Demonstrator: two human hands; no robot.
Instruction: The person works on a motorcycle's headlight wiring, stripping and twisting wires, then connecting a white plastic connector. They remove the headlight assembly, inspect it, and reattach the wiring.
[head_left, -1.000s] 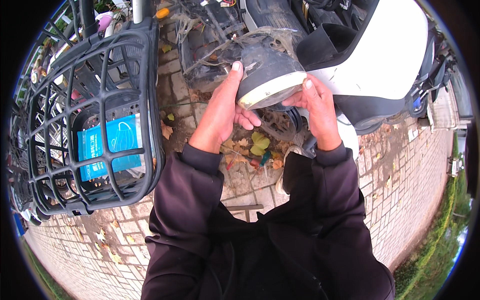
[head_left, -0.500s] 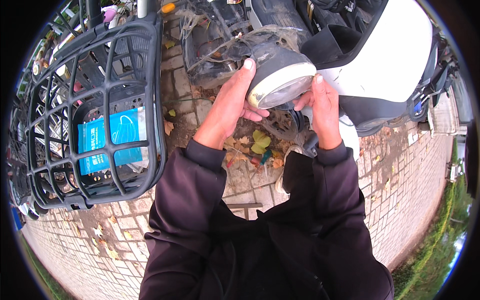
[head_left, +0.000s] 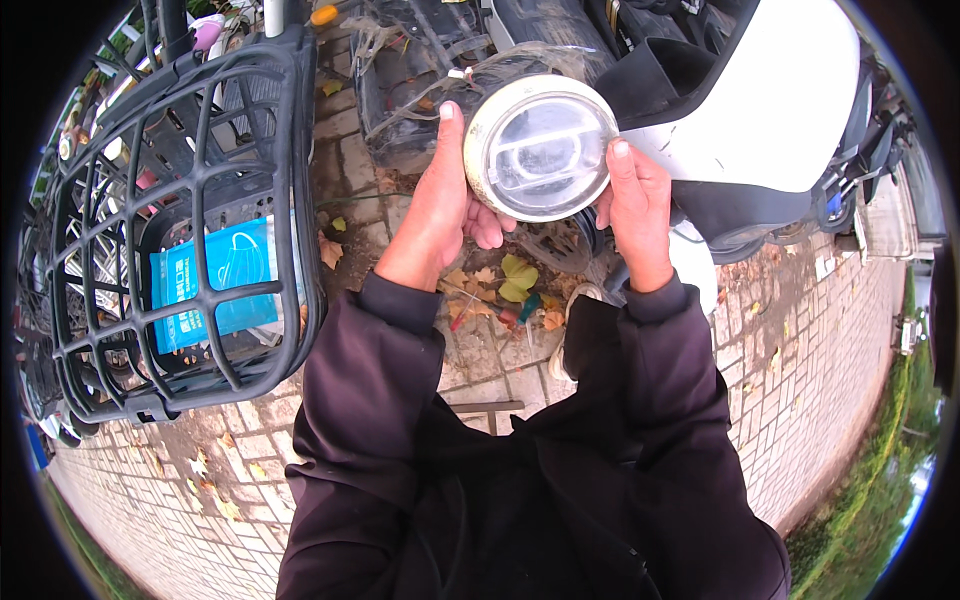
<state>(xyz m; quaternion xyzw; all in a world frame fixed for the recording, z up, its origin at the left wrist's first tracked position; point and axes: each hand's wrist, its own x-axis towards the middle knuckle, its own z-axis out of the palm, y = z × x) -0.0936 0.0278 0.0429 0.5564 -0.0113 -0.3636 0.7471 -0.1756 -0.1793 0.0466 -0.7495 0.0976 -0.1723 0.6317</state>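
Observation:
A round headlight with a white, dirt-specked rim and a clear lens is held up between both hands, its lens facing up toward me. My left hand cups the left side, thumb along the rim and the other fingers curled beneath. On the right edge, my right hand grips with the thumb on the rim; its other fingers are partly hidden behind the light. Behind the headlight lies the opened front of a scooter, where torn clear film hangs over dark parts.
A black basket at left holds a blue mask packet. The scooter's white body panel rises at the right. Dry leaves and a small screwdriver-like tool with a dark green handle lie on the brick paving.
Both hands have tilted the headlight so its lens, earlier facing down toward the ground, now faces up at me. The dark housing behind the rim has gone out of sight.

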